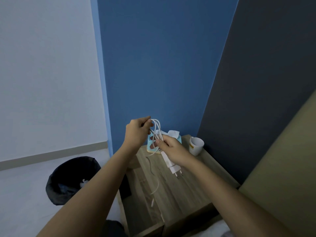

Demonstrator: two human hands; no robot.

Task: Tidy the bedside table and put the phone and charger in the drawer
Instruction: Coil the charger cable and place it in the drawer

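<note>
one white charger (171, 165) is held above the wooden counter (188, 190). left hand (136, 132) fingers pinch the top of its cable loops (156, 129); right hand (172, 149) fingers clamp the loops' lower part. one tissue box (151, 145), one mug (196, 145). one bin (71, 180) holds white scraps.

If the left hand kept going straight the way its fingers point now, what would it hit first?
Probably the looped white cable it already pinches, then the right hand gripping the same loops. Past that sits the tissue box. With only one view, I can't be sure of depth.
</note>
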